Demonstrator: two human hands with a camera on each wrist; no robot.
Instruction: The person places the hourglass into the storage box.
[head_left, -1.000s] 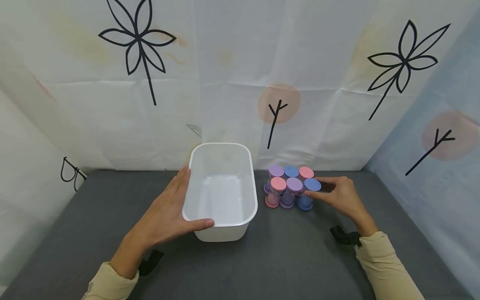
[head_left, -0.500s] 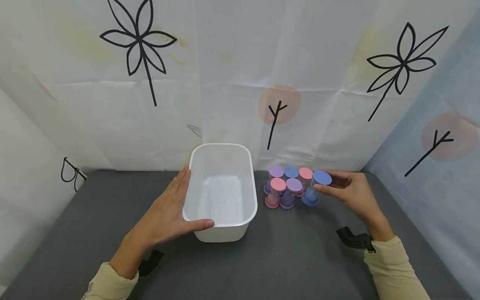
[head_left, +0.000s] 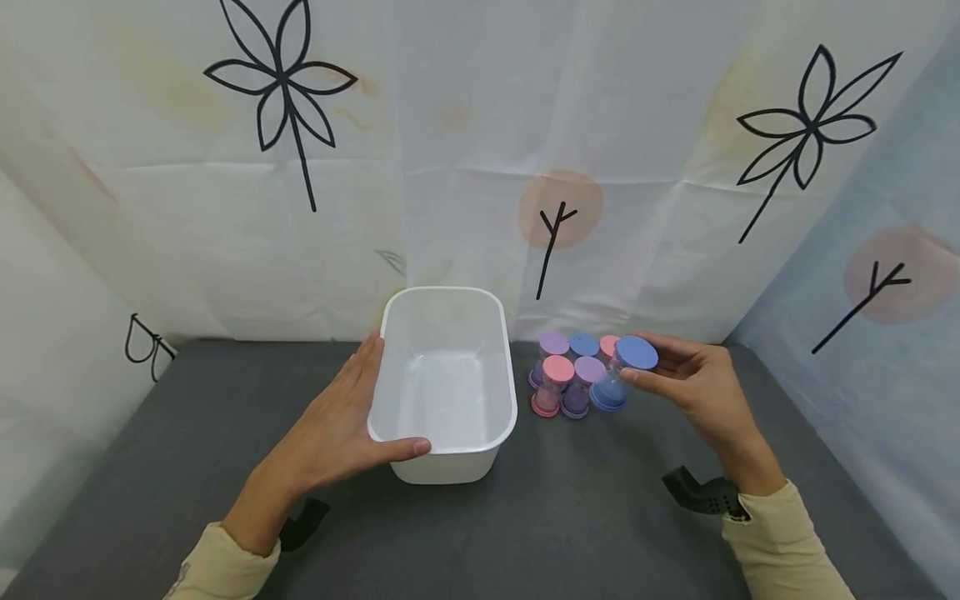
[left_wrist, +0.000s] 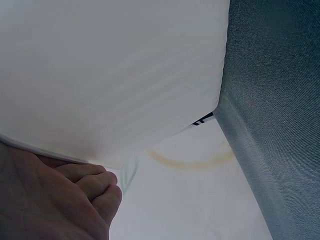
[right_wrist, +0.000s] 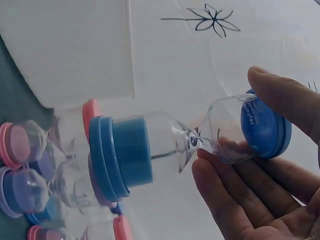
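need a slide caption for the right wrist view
A right hand holds a blue-capped hourglass by one end, with other hourglasses clustered at the picture's lower left.

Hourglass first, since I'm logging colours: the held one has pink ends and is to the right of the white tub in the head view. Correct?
Not quite: the hourglass has blue ends, not pink, as the right wrist view shows. It is held to the right of the white tub.

Head view above tub (head_left: 446,468), left-wrist seemingly alongside
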